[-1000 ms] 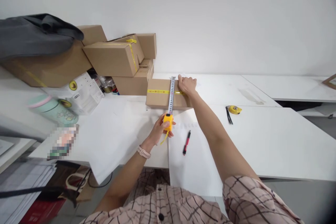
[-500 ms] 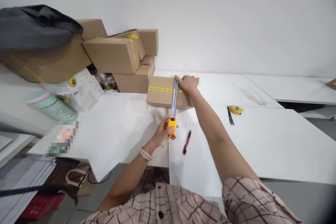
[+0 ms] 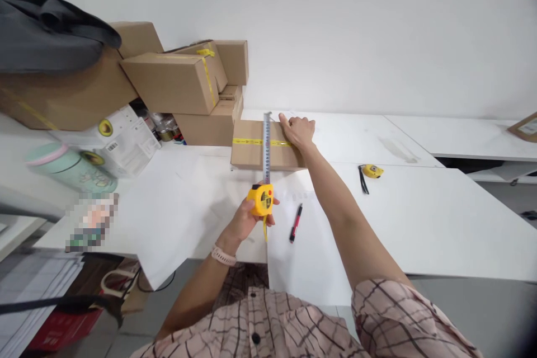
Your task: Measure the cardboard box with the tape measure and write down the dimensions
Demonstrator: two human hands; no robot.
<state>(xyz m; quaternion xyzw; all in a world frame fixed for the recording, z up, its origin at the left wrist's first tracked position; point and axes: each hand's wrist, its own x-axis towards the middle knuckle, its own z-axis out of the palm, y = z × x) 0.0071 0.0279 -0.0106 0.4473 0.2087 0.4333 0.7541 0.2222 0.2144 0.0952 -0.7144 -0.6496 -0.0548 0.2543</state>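
Note:
My left hand (image 3: 245,213) is closed around a yellow tape measure (image 3: 260,200) just in front of a small cardboard box. The metal blade is pulled out and runs away from me across the box, its hooked tip beyond the far edge. Yellow tape crosses the top of this cardboard box (image 3: 248,152), which lies flat on the table. At the box's far right corner, my right hand (image 3: 298,131) grips the box with curled fingers, apart from the blade. A red and black pen (image 3: 296,224) rests on white paper (image 3: 308,268) nearer to me.
Several cardboard boxes (image 3: 172,84) are stacked at the back left, with a dark bag (image 3: 50,33) on top. A mint green bottle (image 3: 73,165) lies by a white carton (image 3: 134,148). To the right sits a second yellow tape measure (image 3: 372,171) with a black strap.
My right hand has let go of the blade's tip and stays at the box corner. The tape measure has shifted left and turned in my left hand, its round side now facing up.

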